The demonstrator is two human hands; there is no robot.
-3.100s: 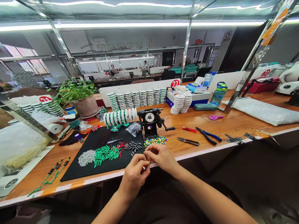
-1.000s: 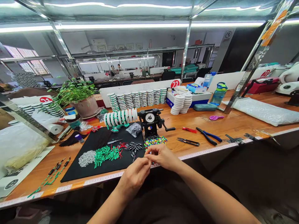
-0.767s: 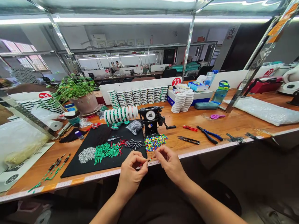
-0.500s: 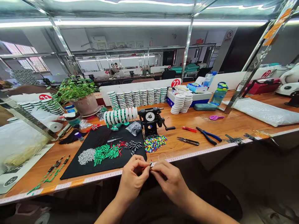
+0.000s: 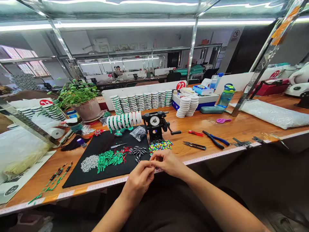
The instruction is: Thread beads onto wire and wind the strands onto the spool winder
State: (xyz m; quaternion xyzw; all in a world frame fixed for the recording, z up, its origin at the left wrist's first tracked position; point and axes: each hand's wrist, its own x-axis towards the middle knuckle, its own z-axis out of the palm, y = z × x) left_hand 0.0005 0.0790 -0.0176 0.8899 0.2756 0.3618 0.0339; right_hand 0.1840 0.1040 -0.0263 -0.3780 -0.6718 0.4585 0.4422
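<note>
My left hand (image 5: 139, 178) and my right hand (image 5: 169, 163) meet at the table's front edge, fingertips touching in a pinch. Both are closed, and whatever small thing lies between them is hidden by the fingers. Just beyond my right hand is a heap of multicoloured beads (image 5: 161, 146), partly covered by it. Left of the hands, a black mat (image 5: 79, 174) carries green tube beads (image 5: 111, 160), silvery beads (image 5: 89, 163), black beaded pieces (image 5: 137, 152) and red cords (image 5: 126, 150). A hand-cranked winder (image 5: 154, 127) with white spools (image 5: 124, 120) stands behind the bead heap.
To the right lie black tweezer-like snips (image 5: 194, 145), blue-handled pliers (image 5: 216, 139), a red tool (image 5: 195, 133) and a purple spoon-shaped piece (image 5: 223, 120). Wound spools (image 5: 140, 101) are stacked at the back, near a potted plant (image 5: 87, 108). Finished-looking beaded strands (image 5: 54, 178) lie far left.
My right hand has moved up and left, over the bead heap's front, and now overlaps my left fingertips. The thin cord with a red bead seen between the hands earlier is out of sight.
</note>
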